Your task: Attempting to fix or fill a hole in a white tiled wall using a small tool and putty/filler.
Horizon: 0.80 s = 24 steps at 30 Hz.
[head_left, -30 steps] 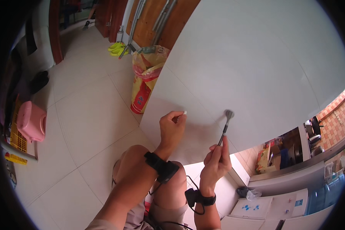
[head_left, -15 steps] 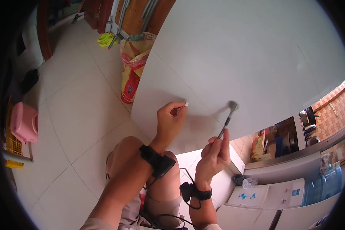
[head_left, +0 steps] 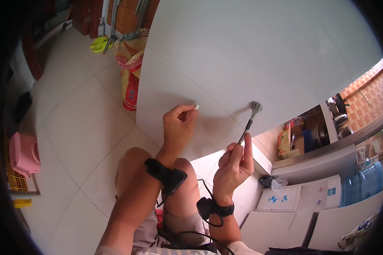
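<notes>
My left hand (head_left: 178, 126) is closed in a pinch over the near left part of a large pale tabletop (head_left: 242, 51). A small white piece (head_left: 196, 107) pokes out between its thumb and finger; its kind is too small to tell. To the right, my right hand (head_left: 233, 173) is wrapped round the handle of what looks like a ratchet wrench (head_left: 250, 122). Its rounded metal head points away from me over the tabletop, and its handle has a dark section. The two hands are apart, and the tool does not touch the white piece.
Left of the table stands a red and yellow bag (head_left: 130, 72), with yellow-green slippers (head_left: 99, 43) beyond. A pink plastic container (head_left: 25, 154) is at the far left. On the right are a white cabinet (head_left: 281, 199), a blue translucent container (head_left: 361, 185) and shelves with pans (head_left: 323, 132).
The view has shifted, so the tabletop and the bag sit farther left. My right hand has turned the tool a little, showing more of its metal head. Both grips stay the same.
</notes>
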Each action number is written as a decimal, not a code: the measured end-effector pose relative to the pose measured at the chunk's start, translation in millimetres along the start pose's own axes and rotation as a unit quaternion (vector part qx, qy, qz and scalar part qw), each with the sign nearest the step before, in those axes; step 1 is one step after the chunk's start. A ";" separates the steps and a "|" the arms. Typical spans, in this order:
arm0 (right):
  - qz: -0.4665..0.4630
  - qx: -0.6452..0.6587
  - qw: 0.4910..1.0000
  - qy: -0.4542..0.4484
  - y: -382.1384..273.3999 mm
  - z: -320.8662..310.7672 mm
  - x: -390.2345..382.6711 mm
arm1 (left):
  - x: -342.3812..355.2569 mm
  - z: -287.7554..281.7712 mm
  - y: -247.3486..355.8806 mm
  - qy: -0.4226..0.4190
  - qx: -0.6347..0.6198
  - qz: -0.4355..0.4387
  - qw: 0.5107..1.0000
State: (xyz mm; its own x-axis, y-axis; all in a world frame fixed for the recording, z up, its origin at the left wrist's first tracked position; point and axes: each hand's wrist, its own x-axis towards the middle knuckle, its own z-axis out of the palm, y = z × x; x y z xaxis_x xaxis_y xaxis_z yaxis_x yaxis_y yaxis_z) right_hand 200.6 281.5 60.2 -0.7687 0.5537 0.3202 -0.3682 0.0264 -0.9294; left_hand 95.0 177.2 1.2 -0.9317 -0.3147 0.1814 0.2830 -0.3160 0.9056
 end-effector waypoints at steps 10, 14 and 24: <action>0.051 -0.004 0.998 0.034 25.0 -32.4 -27.5 | 0.6 -4.6 9.3 -0.009 0.019 0.005 1.000; -0.006 0.063 0.997 0.047 -24.0 -1.7 7.0 | -3.9 -5.0 8.2 -0.005 -0.006 -0.009 1.000; 0.167 0.053 0.983 -0.048 30.0 -45.8 -64.3 | -6.6 5.0 17.7 -0.032 0.047 -0.023 0.998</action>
State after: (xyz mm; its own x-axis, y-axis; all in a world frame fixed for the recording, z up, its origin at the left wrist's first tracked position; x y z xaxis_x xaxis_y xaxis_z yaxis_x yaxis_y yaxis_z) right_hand 262.9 284.9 3.3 -0.8999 0.4357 0.0203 -0.1348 -0.2335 -0.9630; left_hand 105.1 178.1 18.0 -0.9568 -0.2432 0.1595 0.2192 -0.2423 0.9451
